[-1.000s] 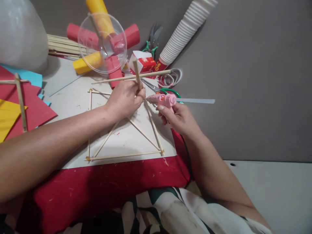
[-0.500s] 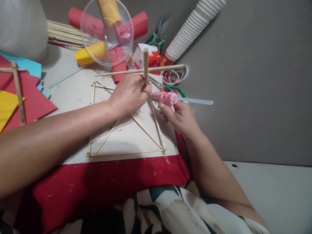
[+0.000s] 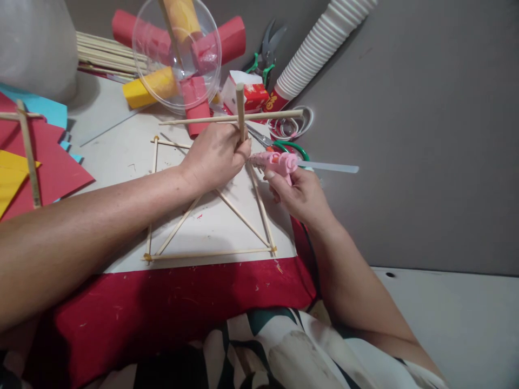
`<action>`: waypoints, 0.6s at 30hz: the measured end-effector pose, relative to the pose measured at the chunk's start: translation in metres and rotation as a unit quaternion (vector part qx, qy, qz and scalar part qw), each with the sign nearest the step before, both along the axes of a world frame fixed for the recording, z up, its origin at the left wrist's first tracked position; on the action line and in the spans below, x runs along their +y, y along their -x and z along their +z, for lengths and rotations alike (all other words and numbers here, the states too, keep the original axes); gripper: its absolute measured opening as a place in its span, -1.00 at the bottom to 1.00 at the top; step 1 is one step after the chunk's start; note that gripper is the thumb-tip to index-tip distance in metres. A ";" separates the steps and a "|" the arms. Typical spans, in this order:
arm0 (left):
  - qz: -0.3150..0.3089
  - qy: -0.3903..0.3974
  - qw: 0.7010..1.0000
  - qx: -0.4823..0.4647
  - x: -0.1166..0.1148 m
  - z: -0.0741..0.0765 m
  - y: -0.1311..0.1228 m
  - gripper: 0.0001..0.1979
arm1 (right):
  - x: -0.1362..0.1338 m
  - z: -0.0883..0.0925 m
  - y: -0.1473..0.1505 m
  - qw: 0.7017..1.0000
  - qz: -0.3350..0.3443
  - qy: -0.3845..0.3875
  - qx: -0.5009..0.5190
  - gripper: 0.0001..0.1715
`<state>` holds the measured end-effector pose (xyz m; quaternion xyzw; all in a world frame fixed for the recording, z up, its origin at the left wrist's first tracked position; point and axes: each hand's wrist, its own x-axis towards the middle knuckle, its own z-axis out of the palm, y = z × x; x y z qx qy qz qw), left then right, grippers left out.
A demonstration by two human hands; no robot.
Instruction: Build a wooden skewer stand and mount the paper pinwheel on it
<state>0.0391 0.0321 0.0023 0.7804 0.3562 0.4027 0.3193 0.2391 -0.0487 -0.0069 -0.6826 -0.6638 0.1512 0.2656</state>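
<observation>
The left hand's (image 3: 217, 156) thumb and fingers are closed around an upright stick (image 3: 240, 102), which rises out of the grip above the far right corner of the square stick frame (image 3: 211, 254). The stick's lower end and that corner are hidden by the hand. The right hand (image 3: 300, 197) is wrapped around the handle of a pink glue gun (image 3: 279, 162), thumb along its near side and the other fingers partly out of sight. The gun is at the frame's right, its nozzle pointing at the corner just beside the left thumb; whether it touches cannot be told. A translucent glue stick (image 3: 330, 167) pokes from its back.

The frame lies under the left hand and forearm, diagonal sticks (image 3: 243, 216) inside it, on a white board (image 3: 107, 116). Just beyond the frame, a long stick (image 3: 278, 115) runs crosswise behind the upright one. Past the frame's far right corner are green-handled scissors (image 3: 290, 147), a coiled white cable (image 3: 306, 121) and a red-and-white box (image 3: 255, 96). Farther beyond the frame sits a clear plastic disc (image 3: 178, 97) with red and yellow paper tubes (image 3: 225, 40); coloured paper sheets (image 3: 60, 167) lie to the frame's left.
</observation>
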 end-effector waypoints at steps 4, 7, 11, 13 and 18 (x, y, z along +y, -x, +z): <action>0.004 -0.005 1.000 0.012 0.000 -0.001 0.000 -0.86 | -0.001 0.001 0.000 1.000 -0.012 0.001 -0.004 -0.45; 0.011 -0.011 1.000 0.021 0.001 -0.002 0.000 -0.86 | -0.002 0.004 0.002 1.000 -0.018 0.001 -0.010 -0.45; 0.011 -0.017 1.000 0.006 0.003 -0.004 0.000 -0.83 | -0.004 0.006 0.002 1.000 -0.013 -0.010 -0.013 -0.49; 0.006 -0.022 1.000 -0.003 0.004 -0.005 -0.001 -0.83 | -0.003 0.005 0.001 1.000 -0.007 -0.020 -0.014 -0.48; -0.009 -0.059 0.998 -0.010 0.007 -0.011 -0.002 -0.84 | 0.000 -0.001 -0.003 0.997 0.024 -0.077 0.003 -0.42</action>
